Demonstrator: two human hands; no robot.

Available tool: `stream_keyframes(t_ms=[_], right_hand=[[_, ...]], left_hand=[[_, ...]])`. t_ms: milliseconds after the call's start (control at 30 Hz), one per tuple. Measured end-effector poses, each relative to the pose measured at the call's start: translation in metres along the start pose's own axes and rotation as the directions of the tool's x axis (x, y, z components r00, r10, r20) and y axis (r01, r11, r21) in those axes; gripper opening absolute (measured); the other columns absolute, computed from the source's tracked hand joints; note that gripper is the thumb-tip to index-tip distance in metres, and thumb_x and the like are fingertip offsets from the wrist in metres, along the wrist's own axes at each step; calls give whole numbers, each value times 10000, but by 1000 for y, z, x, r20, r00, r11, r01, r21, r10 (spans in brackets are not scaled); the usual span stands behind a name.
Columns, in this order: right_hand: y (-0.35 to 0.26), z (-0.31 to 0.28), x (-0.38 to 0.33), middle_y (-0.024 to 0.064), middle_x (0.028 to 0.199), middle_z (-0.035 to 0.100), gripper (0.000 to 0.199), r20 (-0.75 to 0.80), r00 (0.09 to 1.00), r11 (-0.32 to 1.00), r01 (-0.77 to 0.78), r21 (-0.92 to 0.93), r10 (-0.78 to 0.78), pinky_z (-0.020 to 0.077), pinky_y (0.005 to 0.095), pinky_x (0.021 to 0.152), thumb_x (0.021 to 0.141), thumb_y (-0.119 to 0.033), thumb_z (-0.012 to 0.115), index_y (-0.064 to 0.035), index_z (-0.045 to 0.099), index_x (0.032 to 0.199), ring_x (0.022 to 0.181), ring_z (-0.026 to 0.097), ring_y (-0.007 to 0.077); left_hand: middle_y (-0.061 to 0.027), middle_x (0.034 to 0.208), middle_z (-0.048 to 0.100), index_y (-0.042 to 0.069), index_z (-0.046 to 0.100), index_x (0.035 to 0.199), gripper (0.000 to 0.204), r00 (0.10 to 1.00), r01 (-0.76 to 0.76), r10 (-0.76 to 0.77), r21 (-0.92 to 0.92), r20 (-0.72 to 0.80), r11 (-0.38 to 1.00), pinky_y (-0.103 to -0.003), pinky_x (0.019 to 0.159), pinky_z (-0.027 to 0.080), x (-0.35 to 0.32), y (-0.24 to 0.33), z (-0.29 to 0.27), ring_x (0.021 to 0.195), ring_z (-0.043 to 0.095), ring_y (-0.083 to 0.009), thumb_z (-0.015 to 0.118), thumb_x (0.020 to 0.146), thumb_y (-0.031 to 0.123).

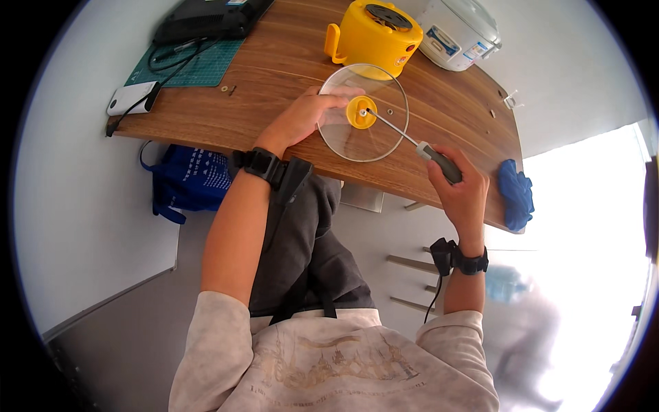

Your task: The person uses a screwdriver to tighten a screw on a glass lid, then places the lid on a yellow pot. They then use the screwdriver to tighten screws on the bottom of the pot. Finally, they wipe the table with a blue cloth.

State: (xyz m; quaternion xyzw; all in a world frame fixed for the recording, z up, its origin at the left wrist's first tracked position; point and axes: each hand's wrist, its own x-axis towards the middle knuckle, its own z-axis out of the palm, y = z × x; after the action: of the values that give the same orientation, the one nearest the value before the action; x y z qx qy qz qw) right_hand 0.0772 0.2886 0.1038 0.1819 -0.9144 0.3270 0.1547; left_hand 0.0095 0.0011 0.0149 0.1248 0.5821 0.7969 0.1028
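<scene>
The left grip [302,121] is narrow, pinching the left part of the rim of a clear glass lid [367,143], with some of its fingers showing through the glass. Just right of that grip, at the lid's middle, is a yellow knob [353,115]. The right grip [461,184] is wrapped around the handle of a screwdriver [403,132], whose shaft runs leftward and away from this grip to the knob's centre; whether the tip touches cannot be told. Beyond both grips, a yellow pot [371,44] stands on the brown wooden table [281,58], with a white rice cooker [449,51] beside it on the right. A blue cloth [515,196] lies right of the right grip, at the table's edge. Well to the left of the left grip are a green mat [213,67] and a white box [127,100], while a blue bag [185,178] sits lower, off the table's near edge
</scene>
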Motion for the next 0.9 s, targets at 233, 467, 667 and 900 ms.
stream_keyframes(t_ms=[233,467,667,900], right_hand=[[-4,-2,3,111,769,697,233,17,1000,1000,-8,-23,8,531,294,666,832,-164,738,-75,711,1046,647,672,200],[-2,-1,2,115,796,712,227,25,1000,1000,9,-30,-8,543,299,686,833,-168,736,-72,711,1037,680,699,210],[-11,-4,5,122,818,709,210,40,997,996,65,-55,-63,539,315,675,833,-142,733,-62,709,1026,690,692,262],[-16,-8,7,133,852,698,207,59,993,990,109,-86,-104,537,333,660,833,-116,731,-50,697,1027,700,679,294]], left_hand=[[-127,1436,544,-29,526,1393,418,1000,15,-15,-13,-17,1000,-381,1081,463,0,0,1,1302,537,-229,454,1031,165],[-132,1428,548,-26,524,1397,421,1000,-7,6,-41,-13,999,-376,1092,456,-4,6,8,1310,531,-229,459,1035,179],[-138,1429,545,-36,515,1400,446,999,23,-23,0,-25,1000,-381,1102,447,-3,4,7,1317,526,-238,445,1036,212],[-145,1391,564,-18,526,1397,448,997,71,-71,14,-12,997,-373,1113,430,7,-7,-1,1293,537,-219,435,1032,225]])
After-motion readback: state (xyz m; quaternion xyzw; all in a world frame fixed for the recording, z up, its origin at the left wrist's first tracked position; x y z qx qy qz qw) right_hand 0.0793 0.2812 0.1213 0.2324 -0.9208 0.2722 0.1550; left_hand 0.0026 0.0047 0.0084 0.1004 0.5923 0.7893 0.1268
